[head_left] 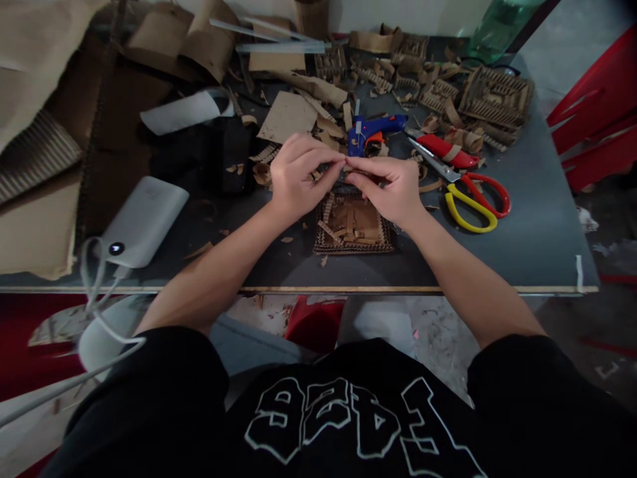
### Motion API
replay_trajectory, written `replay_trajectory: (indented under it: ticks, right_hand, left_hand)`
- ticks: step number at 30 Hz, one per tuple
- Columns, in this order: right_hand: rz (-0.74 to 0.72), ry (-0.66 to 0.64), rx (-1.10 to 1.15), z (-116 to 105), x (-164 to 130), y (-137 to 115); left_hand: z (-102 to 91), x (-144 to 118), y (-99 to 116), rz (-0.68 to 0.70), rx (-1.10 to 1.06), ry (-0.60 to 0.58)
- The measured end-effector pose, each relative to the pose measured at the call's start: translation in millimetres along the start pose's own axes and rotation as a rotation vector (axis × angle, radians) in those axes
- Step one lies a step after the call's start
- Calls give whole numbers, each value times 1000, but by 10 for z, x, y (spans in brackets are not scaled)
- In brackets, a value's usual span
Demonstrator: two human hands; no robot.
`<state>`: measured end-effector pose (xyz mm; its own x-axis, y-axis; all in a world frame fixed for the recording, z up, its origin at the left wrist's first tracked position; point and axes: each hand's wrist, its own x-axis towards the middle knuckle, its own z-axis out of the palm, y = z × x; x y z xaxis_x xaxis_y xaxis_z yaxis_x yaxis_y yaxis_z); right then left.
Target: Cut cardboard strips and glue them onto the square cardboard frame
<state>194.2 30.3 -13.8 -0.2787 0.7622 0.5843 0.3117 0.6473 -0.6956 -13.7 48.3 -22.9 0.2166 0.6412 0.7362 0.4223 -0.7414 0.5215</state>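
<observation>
Looking forward and down from the head in a single wide view, close over the shirt (pixel 373 392) and hands (pixel 298 176), across the worktop (pixel 542 226) to the wall (pixel 432 16) behind.

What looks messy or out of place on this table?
Loose cardboard scraps litter the back of the table, strewn around the blue glue gun. Short loose strips also lie jumbled at odd angles inside the small square tray, which looks untidy against its neatly ridged walls.

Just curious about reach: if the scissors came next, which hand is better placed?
Probably the right hand: the scissors lie just to its right. The left hand is farther off, on the right hand's other side.
</observation>
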Motion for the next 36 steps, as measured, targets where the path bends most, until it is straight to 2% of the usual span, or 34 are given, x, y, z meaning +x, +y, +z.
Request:
replay_trajectory:
  ticks: [5, 11, 20, 26, 33, 36]
  right_hand:
    - [-41, -28, -85, -17, 6, -4]
    - [-31, -21, -72, -15, 5, -25]
    - [17, -37, -65, -11, 7, -44]
    - [2, -25, -45, -14, 9, -48]
    - [10, -4, -37, -15, 1, -30]
    - [13, -9, -33, -16, 0, -31]
  left_hand:
    - [31, -11, -42, -42, -61, -40]
    - [31, 11, -22, -85, -94, -49]
    - [46, 32, 0, 44, -33, 20]
    - [52, 37, 3, 25, -30, 38]
    - [96, 50, -255, 15, -150, 99]
    - [116, 59, -319, 0, -226, 76]
